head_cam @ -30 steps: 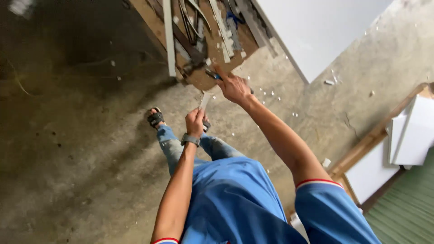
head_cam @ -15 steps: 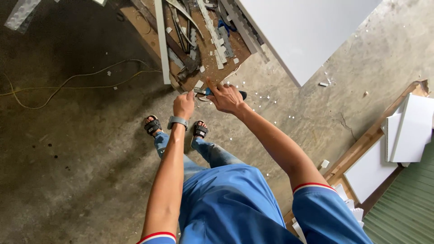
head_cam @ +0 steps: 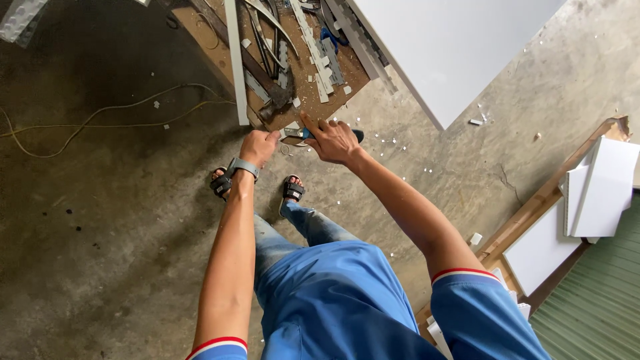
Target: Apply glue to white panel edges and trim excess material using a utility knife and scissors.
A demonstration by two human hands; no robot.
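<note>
- Head view, hands: the left hand (head_cam: 259, 145) was curled closed around a small pale strip piece (head_cam: 291, 132), whose end stuck out toward the right hand. A grey wristband (head_cam: 243, 167) sat on that wrist.
- The right hand (head_cam: 333, 141) gripped a blue-handled tool (head_cam: 308, 134), index finger stretched forward along it and the other fingers wrapped partly round. The tool's dark end (head_cam: 357, 135) showed just past the knuckles. What kind of tool it was could not be told.
- Position: piece and tool met between the two hands, held in the air above the concrete floor (head_cam: 100, 233), just short of the brown board (head_cam: 313, 93) beyond the fingertips.
- Technique, as a judgement: the piece was best pinched close to the working end so that it could not flex, with the tool steadied by the extended finger and the left thumb kept out of its path.
- Materials: the floor was rough, stained grey concrete scattered with white chips. The board beyond the hands carried flat grey and white offcut strips (head_cam: 313, 50), thin and straight-edged. A long white strip (head_cam: 236, 67) lay ahead of the left hand, and a smooth white panel (head_cam: 453, 47) lay ahead of the right.
- A yellow cable (head_cam: 107, 113) curved across the floor to the left of the left hand.
</note>
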